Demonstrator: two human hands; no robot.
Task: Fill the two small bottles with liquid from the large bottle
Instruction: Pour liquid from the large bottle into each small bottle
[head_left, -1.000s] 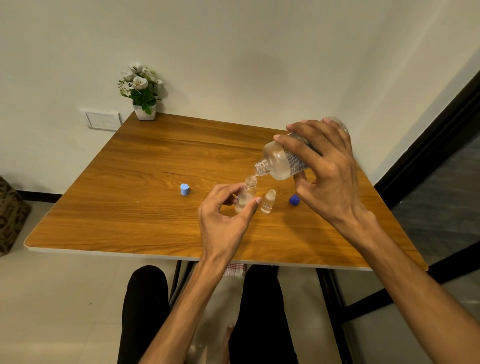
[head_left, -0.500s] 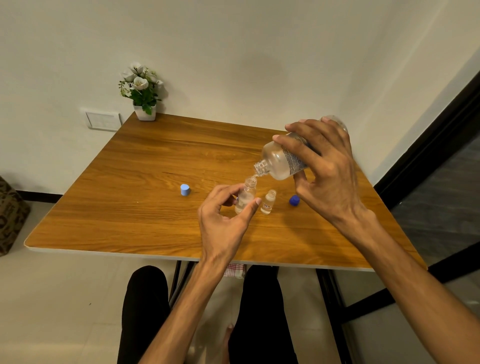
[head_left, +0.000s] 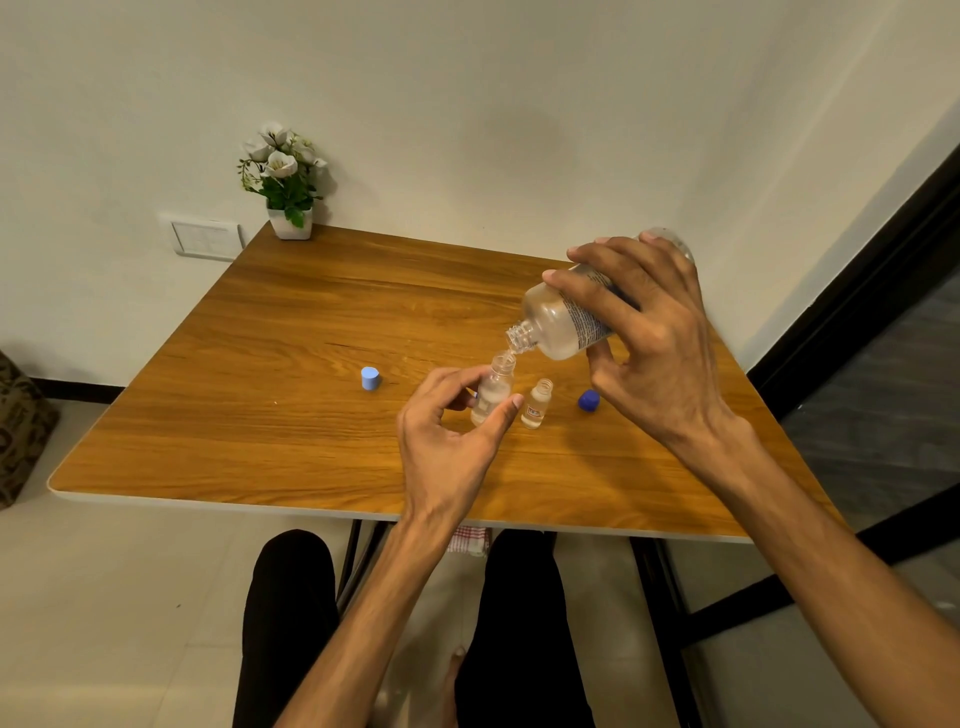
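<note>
1. Wide bare stretch across the left half of the wooden table (head_left: 249, 395), with only a pale blue cylindrical cap (head_left: 370, 378) standing in it.
2. Far left corner is blocked by a white-flowered plant in a white pot (head_left: 287, 182).
3. Tight on the right: the small clear open bottle with a label (head_left: 537, 403) and the dark blue cap (head_left: 588, 400) sit close together, under the raised right hand (head_left: 654, 343).
4. The near table edge lies open.

Tilted large bottle (head_left: 563, 323) pours into one small bottle (head_left: 492, 391) (uncapped); second bottle (head_left: 537, 404) just beside.

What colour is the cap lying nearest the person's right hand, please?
Dark blue cap, seen in the head view.
</note>
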